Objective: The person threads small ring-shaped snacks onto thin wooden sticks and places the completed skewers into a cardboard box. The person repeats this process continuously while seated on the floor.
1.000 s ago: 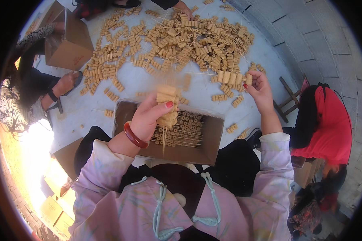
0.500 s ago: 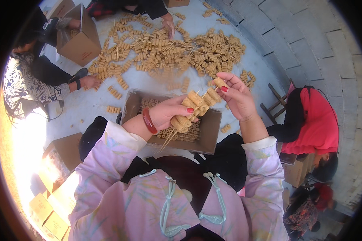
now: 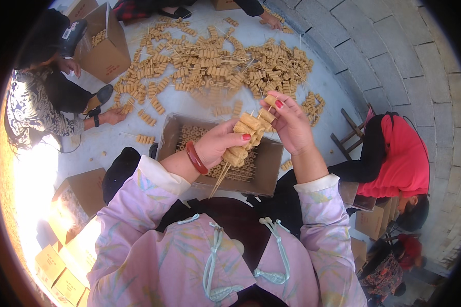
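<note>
A bundle of skewers [image 3: 247, 129] threaded with tan, hollow rolled food pieces is gripped in my left hand [image 3: 216, 145], bare sticks pointing down toward me. My right hand [image 3: 293, 124] pinches a single tan roll [image 3: 271, 101] at the tip of a stick rising from that bundle. Below both hands stands an open cardboard box [image 3: 267, 171], its bottom lined with rows of similar skewers. Beyond it spreads a large heap of skewered rolls [image 3: 215, 64] on a pale surface. The ends of my right fingers are partly hidden.
A person's hand [image 3: 112, 116] touches skewers at the left, and another hand [image 3: 271, 20] reaches in at the top. More cardboard boxes [image 3: 105, 53] stand around the left side. At right are a wooden stool [image 3: 351, 130], a person in red [image 3: 402, 156] and a block wall [image 3: 389, 56].
My right hand has shifted slightly left with the roll, drawing nearer the bundle. The far person's hand moved right from the heap. The left person's other hand came out of the upper box.
</note>
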A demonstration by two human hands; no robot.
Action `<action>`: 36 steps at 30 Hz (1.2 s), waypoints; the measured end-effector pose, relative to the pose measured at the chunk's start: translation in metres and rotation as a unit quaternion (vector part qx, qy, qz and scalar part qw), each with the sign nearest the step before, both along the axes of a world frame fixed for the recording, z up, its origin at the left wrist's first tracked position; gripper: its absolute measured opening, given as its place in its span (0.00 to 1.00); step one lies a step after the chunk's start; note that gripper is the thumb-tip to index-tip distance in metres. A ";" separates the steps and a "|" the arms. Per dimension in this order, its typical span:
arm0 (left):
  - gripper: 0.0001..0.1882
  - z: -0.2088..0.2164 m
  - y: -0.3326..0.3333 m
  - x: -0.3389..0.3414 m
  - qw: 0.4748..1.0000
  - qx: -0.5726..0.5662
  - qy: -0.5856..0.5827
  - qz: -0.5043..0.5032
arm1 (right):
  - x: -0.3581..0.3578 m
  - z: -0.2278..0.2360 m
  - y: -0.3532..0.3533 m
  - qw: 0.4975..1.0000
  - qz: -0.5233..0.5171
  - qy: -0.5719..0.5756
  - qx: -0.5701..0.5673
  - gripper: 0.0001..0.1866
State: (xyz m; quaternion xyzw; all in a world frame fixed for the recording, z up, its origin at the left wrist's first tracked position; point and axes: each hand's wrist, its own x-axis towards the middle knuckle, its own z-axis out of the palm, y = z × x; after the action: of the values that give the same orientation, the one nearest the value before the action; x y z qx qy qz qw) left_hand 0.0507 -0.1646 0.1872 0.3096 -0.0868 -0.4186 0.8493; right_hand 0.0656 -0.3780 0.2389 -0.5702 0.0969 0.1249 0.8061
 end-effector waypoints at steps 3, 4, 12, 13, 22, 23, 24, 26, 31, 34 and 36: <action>0.28 -0.002 -0.002 -0.002 1.000 -0.007 0.015 0.007 | 0.000 -0.004 0.003 1.000 -0.003 0.000 0.004 0.18; 0.27 -0.003 -0.002 -0.002 1.000 -0.009 0.013 0.009 | 0.000 -0.005 0.003 1.000 -0.004 -0.002 0.006 0.17; 0.26 -0.006 -0.005 -0.004 1.000 0.014 0.015 0.008 | -0.004 -0.018 0.012 0.998 -0.052 0.001 -0.019 0.19; 0.26 -0.007 -0.006 -0.003 1.000 -0.003 0.016 0.013 | -0.003 -0.019 0.012 0.999 -0.050 0.001 -0.021 0.19; 0.25 -0.019 -0.009 0.012 0.981 -0.151 0.120 0.021 | -0.029 -0.034 0.018 0.999 -0.004 0.018 0.037 0.24; 0.25 -0.021 -0.010 0.012 0.979 -0.164 0.122 0.014 | -0.032 -0.036 0.019 0.999 0.001 0.015 0.051 0.24; 0.25 -0.023 -0.011 0.011 0.976 -0.177 0.124 0.006 | -0.034 -0.038 0.020 0.998 0.001 0.014 0.062 0.24; 0.25 -0.025 -0.011 0.010 0.976 -0.173 0.132 0.010 | -0.035 -0.040 0.024 0.999 -0.014 -0.005 0.047 0.25; 0.26 -0.023 -0.010 0.012 0.978 -0.145 0.144 0.050 | -0.028 -0.041 0.033 0.992 -0.105 -0.065 0.026 0.24; 0.26 -0.022 -0.009 0.016 0.978 -0.123 0.148 0.085 | -0.025 -0.036 0.027 0.994 -0.093 -0.063 -0.018 0.21; 0.26 -0.023 -0.008 0.018 0.973 -0.103 0.161 0.125 | -0.027 -0.035 0.026 0.992 -0.080 -0.089 -0.044 0.19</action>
State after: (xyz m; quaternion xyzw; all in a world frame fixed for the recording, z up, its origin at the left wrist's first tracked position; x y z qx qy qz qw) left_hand 0.0685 -0.1724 0.1638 0.1573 0.0482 -0.3421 0.9251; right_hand 0.0384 -0.3521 0.2035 -0.6045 0.0757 0.0043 0.7930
